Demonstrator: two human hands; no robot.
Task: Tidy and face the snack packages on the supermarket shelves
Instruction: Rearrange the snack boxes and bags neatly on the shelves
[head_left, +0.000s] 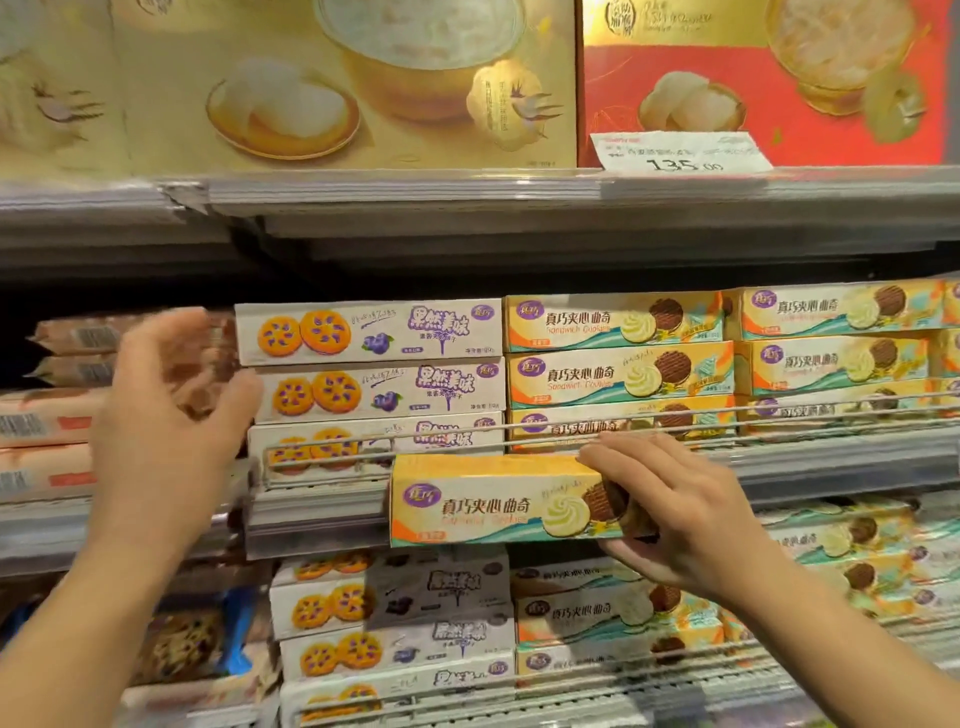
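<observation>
1. In front of the middle shelf (779, 467), outside its wire rail (571, 434): one yellow cookie box (493, 501) held level, label facing out, clear of the stacks behind.
2. Right hand (691, 514): fingers over the top right edge of the yellow cookie box, thumb curled under its right end; grasping it at one end only.
3. Left hand (166, 410): fingers spread and loosely bent, holding nothing; hovering at the left end of the white cookie boxes (374, 364). Motion blur there; contact with the stack cannot be told.
4. Behind the rail: white cookie boxes stacked three high, slightly stepped at the left ends; yellow stack (621, 364) just to the right, also three high, more yellow boxes beyond.
5. Far left: brown wrapped packs (52, 415) lying flat, barcodes outward.
6. Top shelf: large gift boxes (363, 88), price tag (680, 150) on the edge.
7. Handling, judged: long thin carton, light, stiff enough for a one-end hold, though likely to droop or twist at the free end. Glossy faces, probably a bit slippery. Contents brittle; no squeezing the broad faces.
8. Best hold, judged: short ends or long edges, second hand under the free left end when lifting over the rail onto the yellow stack.
</observation>
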